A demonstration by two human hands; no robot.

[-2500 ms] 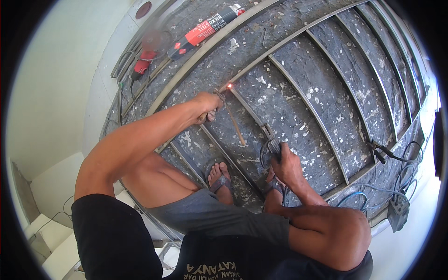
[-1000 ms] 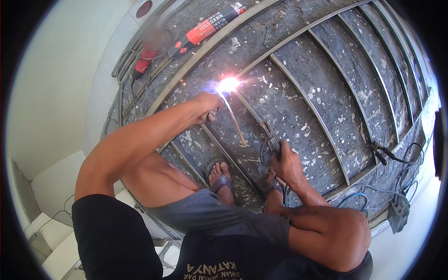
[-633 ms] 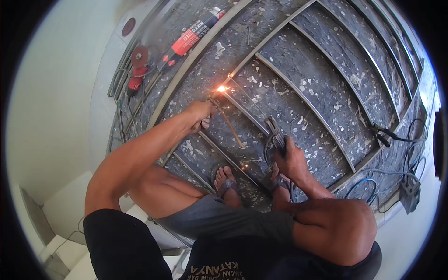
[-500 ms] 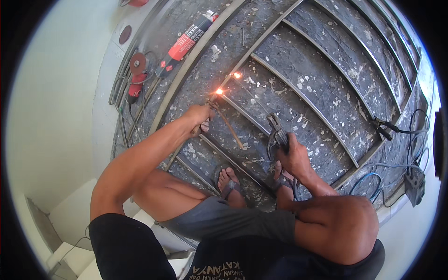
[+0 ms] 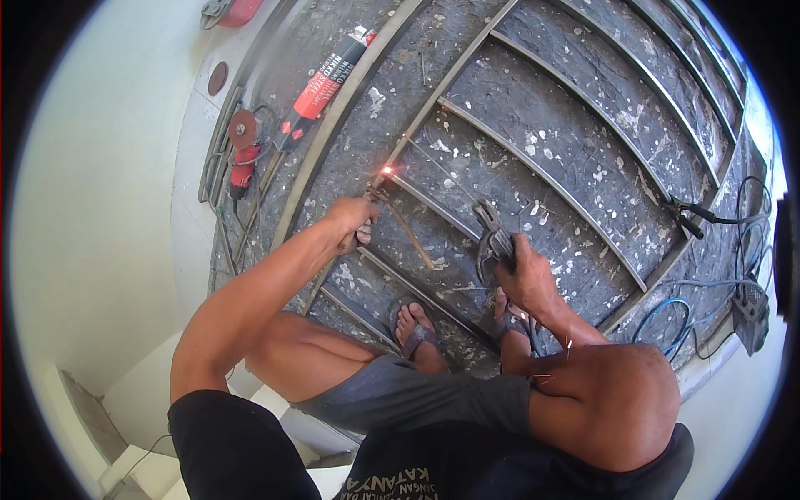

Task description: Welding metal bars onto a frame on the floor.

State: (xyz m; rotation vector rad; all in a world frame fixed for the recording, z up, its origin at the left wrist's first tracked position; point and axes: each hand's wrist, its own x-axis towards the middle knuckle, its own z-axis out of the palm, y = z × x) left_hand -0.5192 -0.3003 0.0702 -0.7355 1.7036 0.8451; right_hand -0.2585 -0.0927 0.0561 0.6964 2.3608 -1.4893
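Observation:
My right hand (image 5: 527, 271) is closed around a dark welding electrode holder (image 5: 493, 233). A thin welding rod (image 5: 446, 173) runs from its jaws up and left toward the metal frame (image 5: 463, 60). An orange-red spot glows at a joint (image 5: 387, 171) where a crossbar meets the frame's long bar. Just below that joint my left hand (image 5: 354, 218) is closed on a rusty brown tool (image 5: 408, 236), its head against the bar and a thin arm slanting down to the right. Its exact kind is unclear, and my fingers hide part of it.
On the left lie a red angle grinder (image 5: 242, 162), a red-and-black welding rod pack (image 5: 319, 96) and a loose disc (image 5: 218, 78). A black clamp (image 5: 687, 215) grips the frame at right, near coiled cables (image 5: 667, 321). My sandalled feet (image 5: 414, 327) stand between the bars.
The bright flare near the rod's tip has gone out, and the glow at the joint has dimmed. A few sparks now show over my right leg. The view has shifted slightly; both hands keep their grips.

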